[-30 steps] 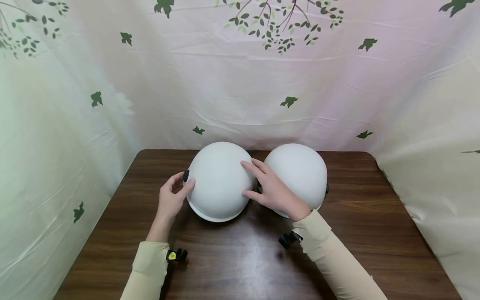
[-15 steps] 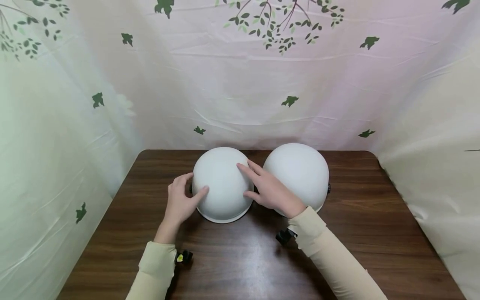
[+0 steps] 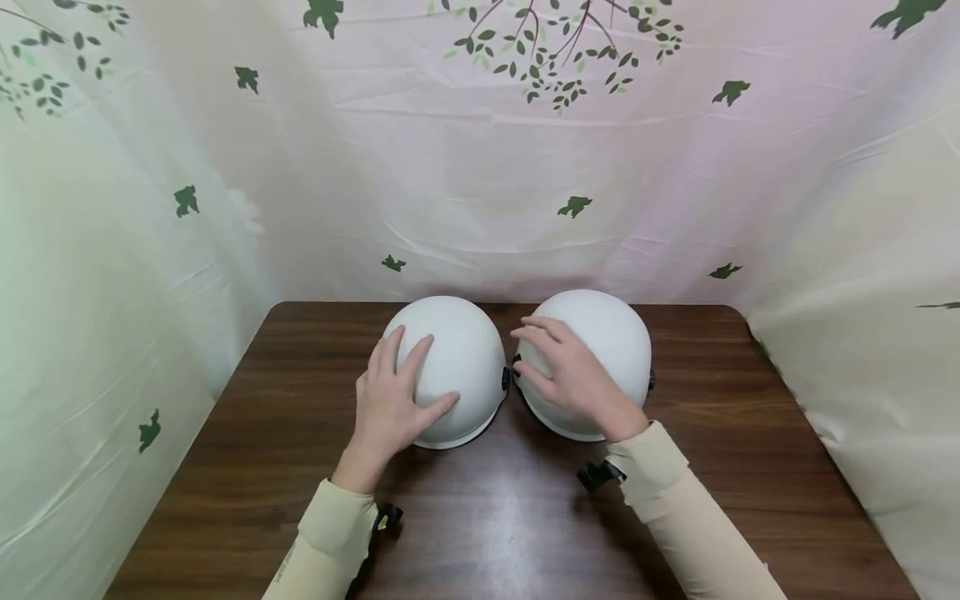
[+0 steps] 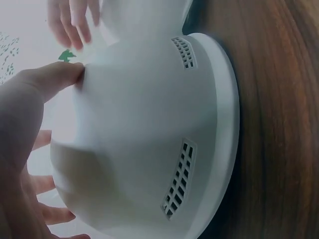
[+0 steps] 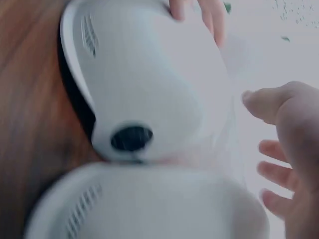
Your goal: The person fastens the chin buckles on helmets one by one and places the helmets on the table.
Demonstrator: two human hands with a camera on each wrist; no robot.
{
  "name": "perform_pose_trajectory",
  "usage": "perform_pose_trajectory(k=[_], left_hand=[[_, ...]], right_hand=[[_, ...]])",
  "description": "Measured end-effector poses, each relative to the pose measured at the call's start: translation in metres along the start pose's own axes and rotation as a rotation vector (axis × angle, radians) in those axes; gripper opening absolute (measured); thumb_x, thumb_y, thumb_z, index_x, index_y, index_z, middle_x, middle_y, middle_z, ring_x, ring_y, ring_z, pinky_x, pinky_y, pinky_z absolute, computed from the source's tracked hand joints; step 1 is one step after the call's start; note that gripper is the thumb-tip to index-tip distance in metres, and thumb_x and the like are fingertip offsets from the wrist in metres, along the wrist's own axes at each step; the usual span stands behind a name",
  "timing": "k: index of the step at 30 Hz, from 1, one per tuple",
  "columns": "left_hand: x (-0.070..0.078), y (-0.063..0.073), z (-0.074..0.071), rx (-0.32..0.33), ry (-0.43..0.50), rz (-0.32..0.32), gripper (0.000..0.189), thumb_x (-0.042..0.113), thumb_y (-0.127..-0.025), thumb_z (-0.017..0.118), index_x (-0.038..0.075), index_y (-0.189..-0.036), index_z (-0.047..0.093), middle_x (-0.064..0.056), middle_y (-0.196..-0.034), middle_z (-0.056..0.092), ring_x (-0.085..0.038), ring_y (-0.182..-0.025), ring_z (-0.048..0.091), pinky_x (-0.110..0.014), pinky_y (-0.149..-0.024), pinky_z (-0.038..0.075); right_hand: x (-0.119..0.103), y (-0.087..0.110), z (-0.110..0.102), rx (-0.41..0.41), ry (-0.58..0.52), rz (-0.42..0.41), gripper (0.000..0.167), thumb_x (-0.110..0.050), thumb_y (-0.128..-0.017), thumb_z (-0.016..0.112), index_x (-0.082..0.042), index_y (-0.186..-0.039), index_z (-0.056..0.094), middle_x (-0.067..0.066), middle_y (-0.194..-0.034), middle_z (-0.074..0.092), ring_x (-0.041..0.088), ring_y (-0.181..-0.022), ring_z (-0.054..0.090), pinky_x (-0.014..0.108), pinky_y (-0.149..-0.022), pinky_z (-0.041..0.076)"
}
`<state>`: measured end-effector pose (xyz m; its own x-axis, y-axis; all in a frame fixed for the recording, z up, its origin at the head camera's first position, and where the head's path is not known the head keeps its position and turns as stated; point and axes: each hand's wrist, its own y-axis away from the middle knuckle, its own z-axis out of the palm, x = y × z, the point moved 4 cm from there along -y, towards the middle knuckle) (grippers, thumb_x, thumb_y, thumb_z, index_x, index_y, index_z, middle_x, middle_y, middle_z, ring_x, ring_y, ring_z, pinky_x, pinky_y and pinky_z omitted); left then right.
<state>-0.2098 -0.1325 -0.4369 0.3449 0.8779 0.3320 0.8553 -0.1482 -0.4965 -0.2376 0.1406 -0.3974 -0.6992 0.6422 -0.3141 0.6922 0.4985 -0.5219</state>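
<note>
Two white hard hats stand side by side on the table, domes up. My left hand lies with spread fingers on the near left side of the left hard hat. In the left wrist view, slotted vents show above the brim of that left hard hat. My right hand is in front of the right hard hat, its fingers loosely bent and holding nothing. The right wrist view is blurred; there the right thumb and fingers are apart from the left hard hat and its black side knob.
Dark wood tabletop extends in front of the hard hats and to both sides. A pale curtain with leaf prints hangs close behind the back edge and along the sides. Black wrist cameras sit at both cuffs.
The left hard hat has come down and turned slightly, so its right knob shows. My left hand slid from its left edge onto the dome. My right hand left it and moved right.
</note>
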Motion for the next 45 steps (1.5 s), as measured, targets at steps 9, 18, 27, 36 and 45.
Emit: perform_pose_trajectory(k=[9,18,27,36,45], left_hand=[[-0.005,-0.004,0.001,0.015,0.01,-0.021,0.085,0.064,-0.078,0.08,0.026,-0.149,0.054,-0.017,-0.163,0.036,-0.044,-0.146,0.038,-0.075,-0.087,0.048],[-0.01,-0.01,0.005,-0.001,0.039,-0.074,0.085,0.064,-0.077,0.08,0.028,-0.15,0.054,-0.015,-0.164,0.034,-0.043,-0.148,0.034,-0.076,-0.092,0.043],[-0.009,-0.011,0.002,-0.026,0.055,-0.084,0.084,0.06,-0.08,0.08,0.025,-0.151,0.053,-0.018,-0.165,0.032,-0.045,-0.15,0.032,-0.078,-0.095,0.042],[0.033,-0.006,-0.007,0.268,0.4,0.078,0.059,0.026,-0.083,0.085,0.003,-0.134,0.066,-0.02,-0.138,0.06,-0.041,-0.13,0.054,-0.059,-0.103,0.046],[0.091,0.01,0.049,-0.285,0.78,-0.091,0.061,0.026,-0.094,0.078,0.008,-0.148,0.055,-0.016,-0.137,0.062,-0.034,-0.114,0.069,-0.047,-0.089,0.061]], right_hand=[[0.043,0.033,-0.029,0.09,0.225,0.192,0.06,-0.039,-0.086,0.08,-0.011,-0.137,0.065,0.033,-0.148,0.046,0.057,-0.133,0.041,0.074,-0.108,0.031],[0.055,0.052,-0.037,0.079,0.211,0.315,0.064,-0.045,-0.086,0.08,-0.014,-0.14,0.062,0.03,-0.153,0.043,0.059,-0.135,0.039,0.076,-0.093,0.044],[0.059,0.057,-0.034,0.093,0.125,0.354,0.065,-0.043,-0.087,0.083,-0.017,-0.143,0.061,0.026,-0.158,0.039,0.055,-0.141,0.032,0.074,-0.101,0.038],[0.063,0.061,-0.03,0.086,0.062,0.401,0.067,-0.042,-0.086,0.085,-0.02,-0.144,0.06,0.022,-0.162,0.035,0.052,-0.146,0.025,0.076,-0.1,0.038],[0.063,0.061,-0.033,0.077,0.072,0.413,0.067,-0.042,-0.086,0.085,-0.02,-0.144,0.059,0.021,-0.162,0.034,0.053,-0.145,0.024,0.076,-0.1,0.037]])
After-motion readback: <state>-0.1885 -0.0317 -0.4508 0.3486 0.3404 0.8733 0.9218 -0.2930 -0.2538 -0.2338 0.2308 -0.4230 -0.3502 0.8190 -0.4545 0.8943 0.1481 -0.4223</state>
